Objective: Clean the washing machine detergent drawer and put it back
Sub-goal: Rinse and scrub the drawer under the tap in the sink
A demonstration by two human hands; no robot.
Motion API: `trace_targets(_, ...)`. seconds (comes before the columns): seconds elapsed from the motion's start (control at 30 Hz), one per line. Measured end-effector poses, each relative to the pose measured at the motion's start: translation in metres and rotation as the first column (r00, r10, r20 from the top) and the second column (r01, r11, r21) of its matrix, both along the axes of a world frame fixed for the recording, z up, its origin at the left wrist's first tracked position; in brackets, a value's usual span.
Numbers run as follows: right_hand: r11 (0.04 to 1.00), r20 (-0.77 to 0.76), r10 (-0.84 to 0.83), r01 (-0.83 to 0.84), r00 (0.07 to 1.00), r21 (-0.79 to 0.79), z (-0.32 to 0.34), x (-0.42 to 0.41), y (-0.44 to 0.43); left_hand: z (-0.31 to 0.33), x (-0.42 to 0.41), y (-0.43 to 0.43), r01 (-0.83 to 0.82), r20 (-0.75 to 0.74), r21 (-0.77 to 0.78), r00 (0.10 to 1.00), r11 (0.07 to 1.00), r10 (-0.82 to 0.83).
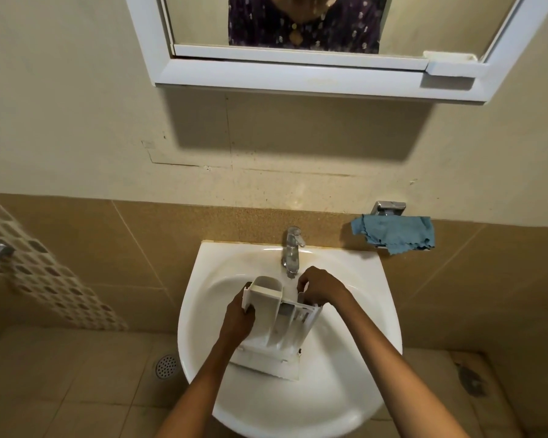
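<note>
The white plastic detergent drawer (279, 327) is held over the white washbasin (203, 279), its front panel toward me and its far end under the chrome tap (291, 251). My left hand (239, 314) grips the drawer's left wall, fingers curled round its edge. My right hand (318, 287) pinches the drawer's far right corner just below the spout. Whether water runs from the tap is unclear.
A blue cloth (396, 233) hangs on a chrome holder on the wall right of the basin. A white-framed mirror cabinet (298, 77) hangs above. A round floor drain (166, 366) lies on the tiled floor to the left.
</note>
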State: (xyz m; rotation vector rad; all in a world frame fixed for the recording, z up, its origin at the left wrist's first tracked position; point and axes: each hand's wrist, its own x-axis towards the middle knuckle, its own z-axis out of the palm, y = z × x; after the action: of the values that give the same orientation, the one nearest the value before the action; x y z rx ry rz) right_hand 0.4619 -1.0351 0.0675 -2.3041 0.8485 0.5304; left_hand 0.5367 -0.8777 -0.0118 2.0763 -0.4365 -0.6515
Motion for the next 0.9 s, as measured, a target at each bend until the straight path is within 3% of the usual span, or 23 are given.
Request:
trace_targets(0.1,0.987,-0.02,-0.034,0.037,0.999,0.156,0.006,-0.005,-0.007,0.002,-0.001,0.001,-0.011,-0.009,-0.003,1.0,1.0,0.011)
trace_targets(0.2,0.904,-0.027,-0.171,0.167,0.985,0.394,0.011,-0.016,-0.008,0.002,-0.001,0.001,-0.006,-0.003,-0.004,1.0,1.0,0.006)
trace_targets(0.27,0.892,-0.017,-0.219,0.208,0.975,0.401,0.009,-0.018,-0.001,0.001,-0.001,0.0,-0.006,0.001,-0.007,1.0,1.0,0.006)
trace_targets(0.37,0.962,0.042,-0.136,0.122,0.99,0.244,0.003,-0.017,0.008,0.003,-0.001,0.002,-0.009,-0.007,-0.006,1.0,1.0,0.009)
trace_targets(0.4,0.959,0.051,-0.134,0.117,0.99,0.258,0.002,-0.018,0.008,0.004,-0.002,0.002,-0.01,-0.007,-0.009,1.0,1.0,0.01)
trace_targets(0.53,0.771,0.051,-0.322,0.23,0.945,0.593,0.002,-0.035,0.001,0.005,-0.003,0.003,-0.018,-0.01,-0.024,1.0,1.0,0.018)
trace_targets(0.6,0.742,0.07,-0.352,0.233,0.933,0.629,-0.001,-0.04,0.0,0.004,-0.002,0.001,-0.02,-0.009,-0.021,1.0,1.0,0.02)
trace_targets(0.73,0.781,0.102,-0.342,0.222,0.934,0.584,-0.005,-0.04,0.005,0.003,-0.002,0.0,-0.021,-0.017,-0.02,1.0,1.0,0.021)
trace_targets(0.9,0.668,0.136,-0.391,0.18,0.91,0.722,-0.023,-0.052,-0.001,0.005,-0.005,0.002,-0.034,-0.027,-0.016,0.999,0.999,0.034)
